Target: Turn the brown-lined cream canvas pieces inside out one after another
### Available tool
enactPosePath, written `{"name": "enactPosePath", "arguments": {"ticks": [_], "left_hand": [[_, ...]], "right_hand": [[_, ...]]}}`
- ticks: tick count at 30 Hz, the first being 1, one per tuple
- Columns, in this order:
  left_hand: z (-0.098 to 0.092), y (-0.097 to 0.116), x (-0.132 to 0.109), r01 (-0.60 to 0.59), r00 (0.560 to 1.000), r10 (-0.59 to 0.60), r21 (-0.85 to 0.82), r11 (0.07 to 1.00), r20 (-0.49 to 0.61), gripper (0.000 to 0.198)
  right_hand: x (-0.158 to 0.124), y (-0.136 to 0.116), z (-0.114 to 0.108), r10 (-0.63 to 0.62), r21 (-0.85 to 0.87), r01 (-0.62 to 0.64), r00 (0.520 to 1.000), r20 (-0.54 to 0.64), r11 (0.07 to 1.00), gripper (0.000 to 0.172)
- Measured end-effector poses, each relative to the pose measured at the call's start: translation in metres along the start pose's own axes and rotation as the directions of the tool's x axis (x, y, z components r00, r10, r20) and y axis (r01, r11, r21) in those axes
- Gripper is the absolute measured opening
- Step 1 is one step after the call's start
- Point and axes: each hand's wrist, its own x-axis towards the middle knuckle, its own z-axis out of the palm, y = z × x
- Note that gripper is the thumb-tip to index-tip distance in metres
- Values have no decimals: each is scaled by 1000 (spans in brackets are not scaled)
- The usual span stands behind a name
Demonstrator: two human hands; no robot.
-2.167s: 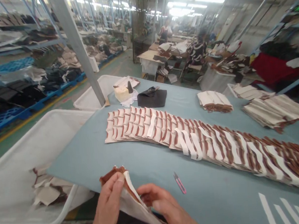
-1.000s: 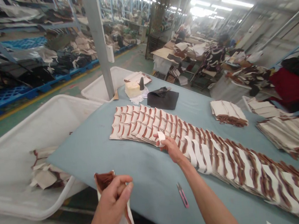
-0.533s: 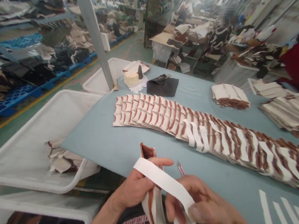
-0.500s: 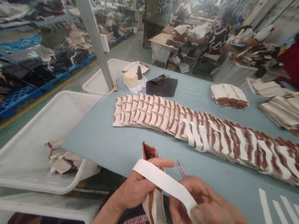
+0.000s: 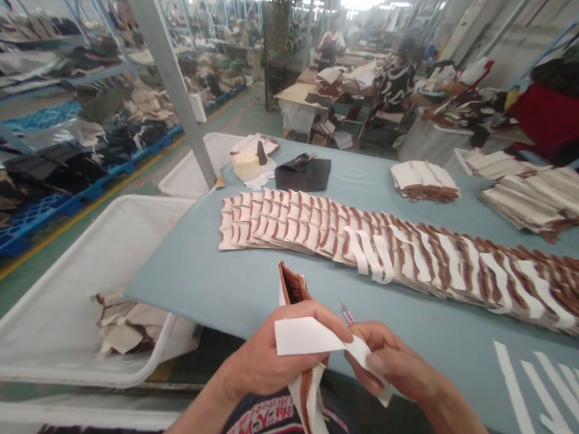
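My left hand (image 5: 275, 352) is closed around a folded cream-and-brown fabric piece (image 5: 311, 396), which stands upright over my lap. A white strip (image 5: 306, 336) lies across that hand, passing under its fingertips. The strip's other end is pinched between the thumb and fingers of my right hand (image 5: 396, 362), and it is bent between the two hands. The pointed tips of a small metal tool (image 5: 346, 313) show just beyond my right fingers; whether it lies on the table or is held is hidden.
A long row of overlapping cream-and-brown pieces (image 5: 290, 223) crosses the blue-green table (image 5: 173, 266), several topped with white strips. Loose white strips (image 5: 513, 386) lie at the right. Behind are a black cloth (image 5: 303, 174) and a fabric stack (image 5: 424, 181). White bins (image 5: 139, 222) stand left.
My left fingers have folded down over the strip and fabric piece; the index finger was stretched out before. The strip went from a wide loop to a flatter, shorter span. The view has tilted up.
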Motion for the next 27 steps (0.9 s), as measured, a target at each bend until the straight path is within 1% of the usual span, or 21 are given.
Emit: {"name": "enactPosePath", "arguments": {"ticks": [1,2,3,4,5,6,7,8,10,11,12,13,16,19,20,21,22,24,25,26,27], "left_hand": [[0,2,-1,-33,999,32,59,998,18,27],[0,4,-1,-60,998,56,115,992,34,26],[0,4,-1,-82,996,76,163,983,42,25],[1,5,-2,-94,995,88,198,976,37,23],[2,4,-2,-94,996,92,216,972,18,21],[4,3,-3,-86,996,91,222,971,-15,19],[6,2,-3,-68,995,81,222,973,-50,18],[8,0,-4,-41,994,61,216,976,-86,17],[12,-3,-5,22,992,5,199,980,-130,17],[13,-3,-5,42,990,-16,192,981,-138,18],[15,-4,-5,56,990,-30,189,980,-138,19],[17,-3,-6,63,990,-38,194,979,-134,20],[21,-1,-7,79,991,-50,246,966,-122,26],[25,-1,-8,102,990,-70,280,954,-120,31],[26,-1,-9,105,990,-75,278,955,-118,32],[28,-2,-10,105,989,-73,277,955,-126,33],[30,-3,-11,108,987,-69,273,956,-148,34],[33,-6,-14,119,969,-55,261,958,-240,36],[34,-9,-15,118,950,-35,254,960,-309,38],[35,-12,-17,112,925,-10,249,962,-380,43],[35,-17,-19,104,895,16,243,964,-447,48]], "right_hand": [[0,-3,1,-13,-97,7,998,-66,995,41],[-1,-7,3,-51,-243,7,984,-173,970,37],[-1,-11,7,-131,-420,-4,947,-293,907,34],[-3,-15,13,-254,-594,-23,890,-378,804,33],[-5,-20,21,-391,-733,-33,829,-400,679,35],[-6,-25,30,-516,-830,-14,778,-359,558,39],[-7,-29,40,-614,-897,39,742,-269,440,43],[-8,-33,49,-684,-938,109,713,-156,328,45],[-6,-41,65,-754,-970,210,655,47,122,46],[-3,-44,70,-762,-969,242,637,117,53,47],[-1,-46,73,-757,-963,269,631,167,12,48],[2,-47,74,-750,-954,300,631,199,0,48],[6,-46,70,-751,-916,397,621,224,55,43],[5,-40,70,-787,-879,461,585,198,122,34],[4,-38,72,-796,-861,479,582,168,168,30],[4,-36,75,-807,-830,501,580,110,247,25],[4,-34,78,-816,-774,525,578,17,355,21],[7,-29,82,-781,-571,564,572,-250,597,28],[9,-26,82,-727,-444,576,568,-386,686,33],[11,-22,81,-662,-329,584,563,-495,742,37],[14,-16,79,-596,-238,580,567,-568,779,39]]}}
